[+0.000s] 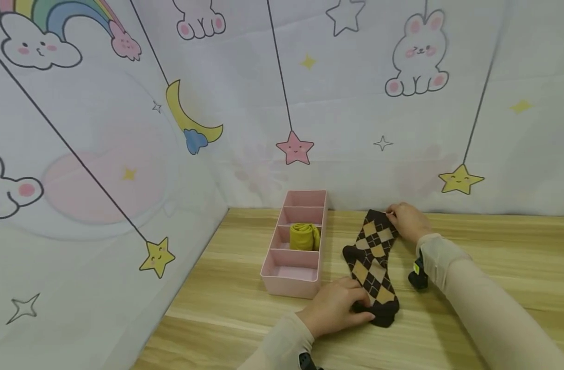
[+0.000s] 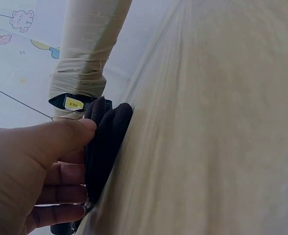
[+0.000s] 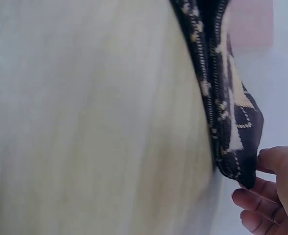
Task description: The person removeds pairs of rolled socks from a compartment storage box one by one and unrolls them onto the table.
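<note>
Black argyle sock (image 1: 375, 259); left hand (image 1: 338, 307) partly hides one edge.

Head view: moderate, diffuse light, slightly muted across the printed wall sheet (image 1: 244, 92); focus acceptable, outlines legible. A soft shadow falls on the tabletop (image 1: 207, 308) beside the right sleeve (image 1: 490, 308). Left wrist view: tabletop smeared by blur; the argyle sock fabric (image 2: 105, 147) reads near-black, detail lost. Right wrist view: tabletop hazy and washed pale at upper left, grain indistinct; fabric pattern moderately soft.
</note>
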Tool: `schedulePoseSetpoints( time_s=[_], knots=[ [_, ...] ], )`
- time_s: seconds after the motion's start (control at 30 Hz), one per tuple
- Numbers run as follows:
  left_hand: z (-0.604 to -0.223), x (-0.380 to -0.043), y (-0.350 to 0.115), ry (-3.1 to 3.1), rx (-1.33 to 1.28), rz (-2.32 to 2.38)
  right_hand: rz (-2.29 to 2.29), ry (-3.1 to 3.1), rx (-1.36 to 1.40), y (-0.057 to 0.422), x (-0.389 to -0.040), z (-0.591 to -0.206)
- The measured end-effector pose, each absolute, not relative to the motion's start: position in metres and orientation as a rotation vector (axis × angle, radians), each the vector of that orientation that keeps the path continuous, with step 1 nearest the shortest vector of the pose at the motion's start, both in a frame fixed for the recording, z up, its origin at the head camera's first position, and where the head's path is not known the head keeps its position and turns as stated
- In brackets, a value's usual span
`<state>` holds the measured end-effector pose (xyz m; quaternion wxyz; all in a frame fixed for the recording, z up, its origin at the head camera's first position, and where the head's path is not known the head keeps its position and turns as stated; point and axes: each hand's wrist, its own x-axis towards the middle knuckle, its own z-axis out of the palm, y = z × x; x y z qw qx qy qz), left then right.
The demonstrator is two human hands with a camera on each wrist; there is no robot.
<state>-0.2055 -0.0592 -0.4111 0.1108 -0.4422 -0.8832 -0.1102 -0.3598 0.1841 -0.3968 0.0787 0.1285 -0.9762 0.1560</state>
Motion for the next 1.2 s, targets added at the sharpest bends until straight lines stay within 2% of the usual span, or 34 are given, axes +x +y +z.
schedulePoseSetpoints(
  time_s=[0.5,1.2],
  knots=[
    [-0.411,-0.205,-0.062,-2.569,-1.307,-0.335,0.479,-2.912,0.397,0.188,-0.355,-0.383],
    [-0.413,-0.207,-0.062,-2.560,-1.334,-0.385,0.402,-2.952,0.395,0.182,-0.357,-0.396]
  ],
)
